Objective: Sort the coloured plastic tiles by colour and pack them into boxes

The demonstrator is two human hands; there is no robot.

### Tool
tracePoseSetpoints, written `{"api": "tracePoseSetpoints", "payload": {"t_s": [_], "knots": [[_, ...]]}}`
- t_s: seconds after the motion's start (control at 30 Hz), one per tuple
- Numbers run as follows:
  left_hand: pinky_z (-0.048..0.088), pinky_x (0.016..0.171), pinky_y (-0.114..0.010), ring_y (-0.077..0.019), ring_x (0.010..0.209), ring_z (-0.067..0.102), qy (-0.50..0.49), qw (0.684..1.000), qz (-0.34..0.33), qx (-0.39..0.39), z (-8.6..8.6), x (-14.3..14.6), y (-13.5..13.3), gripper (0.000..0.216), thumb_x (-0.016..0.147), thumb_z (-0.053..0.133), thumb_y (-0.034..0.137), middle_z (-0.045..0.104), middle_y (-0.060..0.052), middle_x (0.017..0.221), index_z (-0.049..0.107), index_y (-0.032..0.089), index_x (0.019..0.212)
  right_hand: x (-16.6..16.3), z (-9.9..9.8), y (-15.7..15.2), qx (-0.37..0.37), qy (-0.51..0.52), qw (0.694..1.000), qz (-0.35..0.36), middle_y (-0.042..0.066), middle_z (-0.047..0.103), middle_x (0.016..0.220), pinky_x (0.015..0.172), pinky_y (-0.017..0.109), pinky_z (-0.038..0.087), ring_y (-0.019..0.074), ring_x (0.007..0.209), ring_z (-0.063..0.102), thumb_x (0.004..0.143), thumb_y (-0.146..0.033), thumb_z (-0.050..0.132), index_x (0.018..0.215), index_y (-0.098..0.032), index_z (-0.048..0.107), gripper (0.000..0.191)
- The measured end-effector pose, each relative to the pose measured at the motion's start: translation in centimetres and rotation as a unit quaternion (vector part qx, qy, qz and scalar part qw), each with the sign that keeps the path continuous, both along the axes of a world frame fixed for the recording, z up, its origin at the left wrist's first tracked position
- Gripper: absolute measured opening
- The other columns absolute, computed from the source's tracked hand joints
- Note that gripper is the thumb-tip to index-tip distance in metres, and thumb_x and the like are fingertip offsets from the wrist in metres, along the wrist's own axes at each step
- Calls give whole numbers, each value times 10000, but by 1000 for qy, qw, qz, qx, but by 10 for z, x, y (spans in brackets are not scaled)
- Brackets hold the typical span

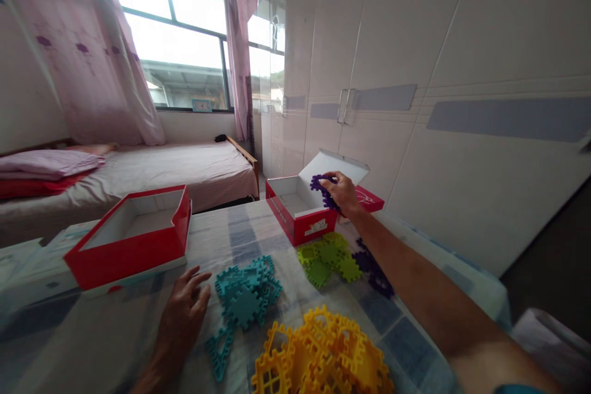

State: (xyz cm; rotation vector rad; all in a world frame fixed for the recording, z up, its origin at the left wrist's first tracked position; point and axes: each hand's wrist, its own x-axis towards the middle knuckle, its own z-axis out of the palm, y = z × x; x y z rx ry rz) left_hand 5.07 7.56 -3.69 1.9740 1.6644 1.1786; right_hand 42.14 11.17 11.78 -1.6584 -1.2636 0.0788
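My right hand is closed around purple interlocking plastic pieces, raised over the near right side of an open red box with a white lid. On the cloth, my left hand rests with its fingers loosely spread and nothing in it. Just right of it lies a pile of teal interlocking pieces, with a teal triangular piece below. Green pieces sit in front of the box. More purple pieces lie partly behind my right forearm. A large yellow pile is nearest me.
Another red box, open at the top, stands at the left beside a whitish box. A checked cloth covers the table. Behind are a bed and a tall wardrobe at the right.
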Motion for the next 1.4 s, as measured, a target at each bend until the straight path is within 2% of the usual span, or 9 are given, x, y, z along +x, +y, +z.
{"api": "tracePoseSetpoints", "payload": {"t_s": [0.17,0.27,0.4,0.57,0.73,0.83,1.07,1.23,1.4], "knots": [[484,909,-366,-251,1103,558,2,1000,4,12,0,-1,-1,412,722,417,457,545,-91,1225,667,195,916,-19,2,27,-25,-51,998,4,129,622,1084,895,404,431,261,1012,575,742,-516,567,1127,-158,572,526],[491,896,-361,-252,1090,565,1,1000,4,14,1,1,-2,418,723,413,455,555,-93,1212,669,190,920,-14,-7,1,2,-86,996,9,123,541,1230,941,353,401,232,1097,529,814,-443,494,1158,-163,549,447],[482,904,-358,-257,1104,555,13,1000,8,14,2,2,-2,421,728,407,455,555,-95,1215,669,189,923,22,-38,-61,7,-174,985,-7,76,630,1080,872,328,437,192,943,598,879,-384,382,1139,-202,552,360],[472,914,-371,-266,1114,548,33,999,-1,6,0,2,-1,444,733,388,459,542,-106,1237,666,178,933,83,-93,-108,-191,-258,941,-106,131,538,1256,931,470,384,304,1166,475,801,-520,475,1235,-203,525,540],[479,905,-366,-262,1104,556,43,999,2,10,-1,-1,1,443,731,386,462,550,-101,1227,664,185,936,103,-125,-110,-297,-224,925,-81,160,395,1397,900,569,362,353,1261,370,749,-681,435,1364,-240,385,759],[490,886,-356,-259,1093,564,48,999,0,13,-2,-3,1,441,737,390,465,555,-100,1220,668,187,936,100,-129,-109,-291,-248,922,-62,137,475,1330,894,539,372,344,1202,436,746,-671,454,1317,-256,450,706],[485,894,-364,-263,1103,556,49,999,-3,8,-1,-3,1,447,731,390,472,555,-109,1220,670,184,928,94,-126,-113,-222,-259,938,-63,58,593,967,715,293,439,212,904,585,769,-538,518,1031,-253,638,405],[476,910,-368,-264,1104,556,47,999,-3,5,0,-2,1,461,732,388,465,558,-121,1216,672,169,941,100,-126,-116,-190,-201,949,-149,51,528,963,636,282,442,191,814,588,744,-575,524,1020,-235,611,447],[482,898,-339,-239,1084,571,41,999,6,17,0,-1,0,420,731,404,456,576,-86,1199,674,203,929,112,-129,-120,-89,-185,959,-193,42,483,934,708,308,456,188,801,571,727,-525,546,977,-225,600,395]]}}
